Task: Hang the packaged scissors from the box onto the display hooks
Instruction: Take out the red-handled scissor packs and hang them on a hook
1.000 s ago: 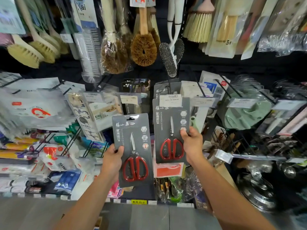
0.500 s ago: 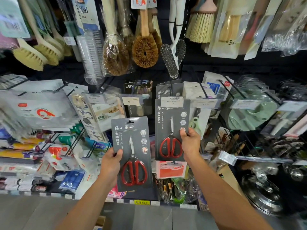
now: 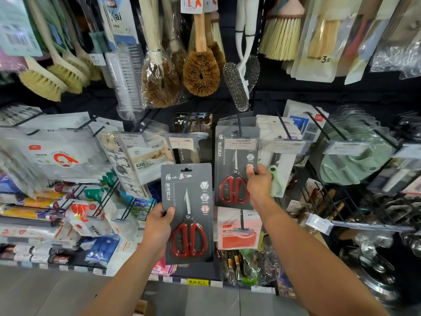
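Red-handled scissors on a grey card are held by the left hand, grip curled round its left edge. The right hand pinches a second grey scissors card on a black hook, its top behind a white price tag. A round brown brush hangs above.

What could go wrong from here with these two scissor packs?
1. The left hand grips the free scissor pack by one edge only, so it could twist or slip on the way up.
2. The price tag sits at the tip of the hook, so the free pack's hang hole may snag there.
3. The right hand pinches the hung pack close beside a green item. Pushing back could knock it.
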